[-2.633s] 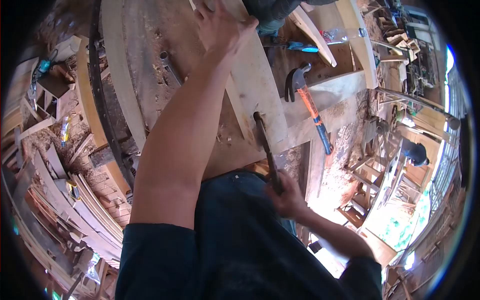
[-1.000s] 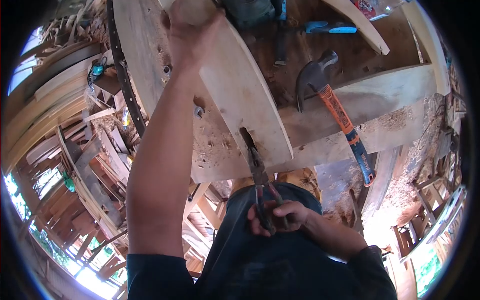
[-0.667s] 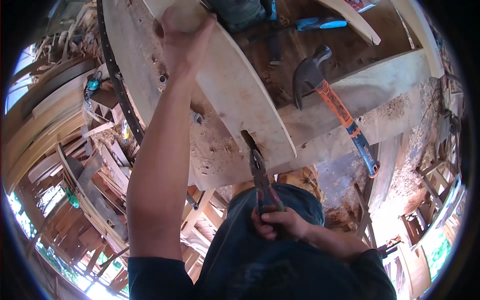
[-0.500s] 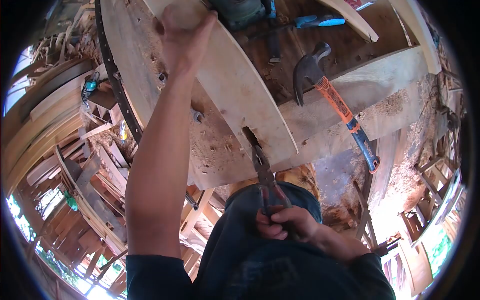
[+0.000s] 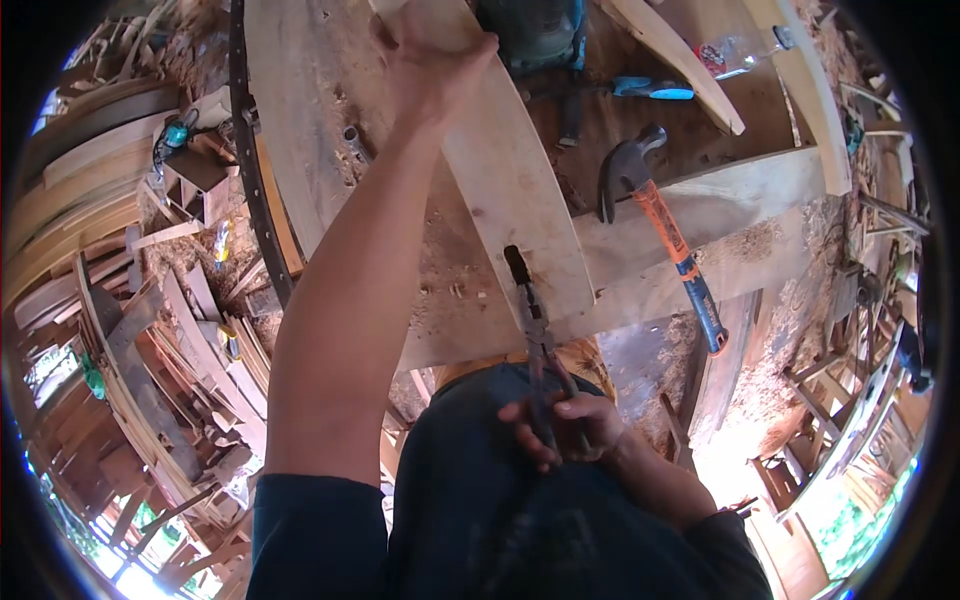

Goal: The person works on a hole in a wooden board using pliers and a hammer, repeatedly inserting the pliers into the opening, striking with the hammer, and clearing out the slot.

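On the worktop [image 5: 445,325] lies the board [image 5: 515,185], best pinned steady; it is pale, curved, smudged. The pliers [image 5: 539,345], dark and worn, reach its near end, best kept straight. The left hand [image 5: 436,72] clasps the board, the right hand [image 5: 590,425] the pliers. Whether the pliers grip anything at the slot [image 5: 515,262], I cannot tell.

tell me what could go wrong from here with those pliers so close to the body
The pliers could slip at the dark spot in the wooden board; their handles face the shirt, so the right hand might jerk into the body.
The board might shift if the left hand loosens.
The hammer could be knocked off, as its handle juts past the wood's edge.
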Tool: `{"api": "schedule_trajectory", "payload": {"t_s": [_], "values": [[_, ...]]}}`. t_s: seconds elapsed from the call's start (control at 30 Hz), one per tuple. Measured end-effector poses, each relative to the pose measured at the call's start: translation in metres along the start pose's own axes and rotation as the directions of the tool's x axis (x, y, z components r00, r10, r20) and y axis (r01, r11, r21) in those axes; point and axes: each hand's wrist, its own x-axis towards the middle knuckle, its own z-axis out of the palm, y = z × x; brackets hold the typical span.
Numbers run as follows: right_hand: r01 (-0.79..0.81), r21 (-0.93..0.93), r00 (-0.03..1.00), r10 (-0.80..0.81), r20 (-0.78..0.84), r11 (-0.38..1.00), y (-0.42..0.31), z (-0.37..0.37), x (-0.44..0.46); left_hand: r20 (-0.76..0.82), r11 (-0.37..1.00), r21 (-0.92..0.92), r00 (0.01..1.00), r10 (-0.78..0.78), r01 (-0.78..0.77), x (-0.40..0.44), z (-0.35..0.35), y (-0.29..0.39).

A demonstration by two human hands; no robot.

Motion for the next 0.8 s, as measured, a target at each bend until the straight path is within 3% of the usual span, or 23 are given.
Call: {"api": "schedule_trajectory", "payload": {"t_s": [0.1, 0.17, 0.23, 0.3, 0.33, 0.37, 0.4, 0.43, 0.53, 0.63, 0.73, 0.8], "values": [[0.022, -0.111, 0.987, -0.04, -0.158, 0.994, -0.009, 0.025, -0.005, -0.231, 0.976, 0.211, 0.973, -0.004, 0.054, -0.017, -0.005, 0.038], [0.021, -0.207, 0.98, -0.062, -0.191, 0.978, -0.014, 0.036, -0.018, -0.223, 0.981, 0.187, 0.975, -0.018, 0.061, -0.021, -0.01, 0.039], [-0.021, -0.395, 0.948, -0.107, -0.3, 0.918, -0.021, 0.045, -0.038, -0.204, 0.964, 0.263, 0.973, 0.106, -0.05, -0.042, -0.024, 0.026], [-0.158, -0.63, 0.856, -0.212, -0.471, 0.761, -0.034, 0.056, -0.061, -0.2, 0.967, 0.255, 0.977, 0.074, -0.021, -0.084, -0.034, 0.019], [-0.328, -0.81, 0.749, -0.389, -0.537, 0.487, -0.038, 0.068, -0.062, -0.138, 0.978, 0.186, 0.988, -0.07, 0.095, -0.108, -0.041, 0.027], [-0.515, -0.839, 0.638, -0.577, -0.511, 0.174, -0.041, 0.082, -0.062, -0.067, 0.968, 0.127, 0.976, -0.209, 0.216, -0.131, -0.048, 0.035], [-0.69, -0.714, 0.54, -0.741, -0.399, -0.119, -0.041, 0.093, -0.061, -0.069, 0.971, 0.121, 0.978, -0.197, 0.204, -0.153, -0.051, 0.032], [-0.674, -0.712, 0.538, -0.792, -0.289, -0.198, -0.04, 0.1, -0.062, -0.073, 0.975, 0.113, 0.98, -0.183, 0.19, -0.173, -0.051, 0.023], [-0.459, -0.77, 0.663, -0.748, 0.035, -0.443, -0.027, 0.118, -0.053, -0.11, 0.967, 0.064, 0.965, -0.239, 0.247, -0.215, -0.049, 0.014], [-0.33, -0.758, 0.716, -0.672, 0.186, -0.562, -0.017, 0.1, -0.039, -0.143, 0.927, 0.028, 0.919, -0.368, 0.375, -0.229, -0.045, 0.029], [-0.5, -0.75, 0.654, -0.757, 0.001, -0.433, -0.022, 0.088, -0.029, -0.175, 0.953, 0.173, 0.96, -0.218, 0.248, -0.231, -0.046, 0.012], [-0.418, -0.753, 0.657, -0.741, 0.136, -0.508, -0.018, 0.094, -0.028, -0.154, 0.92, 0.301, 0.965, -0.213, 0.251, -0.224, -0.05, 0.01]]}}
